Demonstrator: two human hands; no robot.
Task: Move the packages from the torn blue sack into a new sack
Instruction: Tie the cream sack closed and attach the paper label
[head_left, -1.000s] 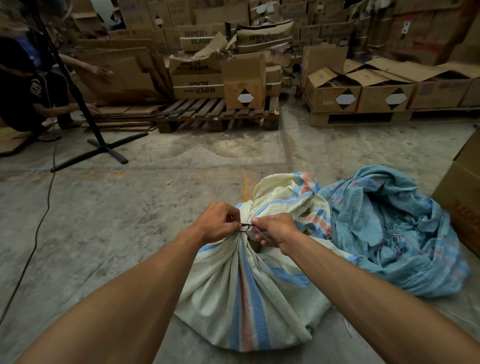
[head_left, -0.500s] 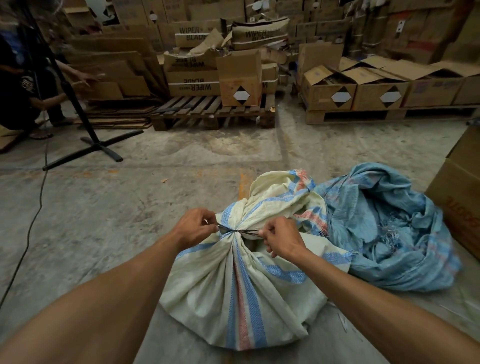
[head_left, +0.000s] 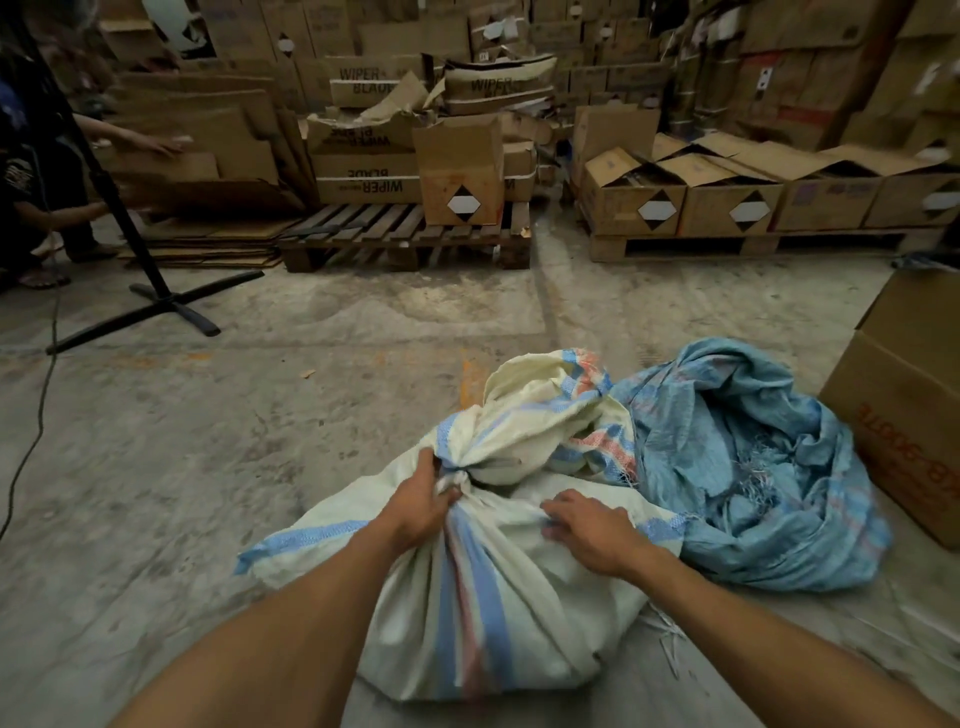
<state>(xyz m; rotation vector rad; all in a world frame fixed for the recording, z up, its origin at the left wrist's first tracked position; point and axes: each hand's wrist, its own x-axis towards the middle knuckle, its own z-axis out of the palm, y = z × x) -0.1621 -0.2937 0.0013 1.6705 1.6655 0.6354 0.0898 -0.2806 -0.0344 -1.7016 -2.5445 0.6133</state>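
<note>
A full cream sack (head_left: 483, 597) with blue and red stripes lies on the concrete floor in front of me, its neck bunched and tied. My left hand (head_left: 421, 501) grips that bunched neck. My right hand (head_left: 587, 527) rests on the sack's top, fingers spread and slightly bent on the cloth. The torn blue sack (head_left: 748, 467) lies crumpled and slack just to the right, touching the cream one, with frayed threads at its tear. No packages show.
A cardboard box (head_left: 914, 410) stands close on the right. Wooden pallets (head_left: 405, 239) with stacked cartons line the back. A black stand (head_left: 150, 296) and its cable cross the floor at left, where another person (head_left: 31, 171) crouches by flattened cardboard.
Both hands have let go of the thin tie they were pulling. The left now grips the sack's neck and the right has dropped onto the sack's top.
</note>
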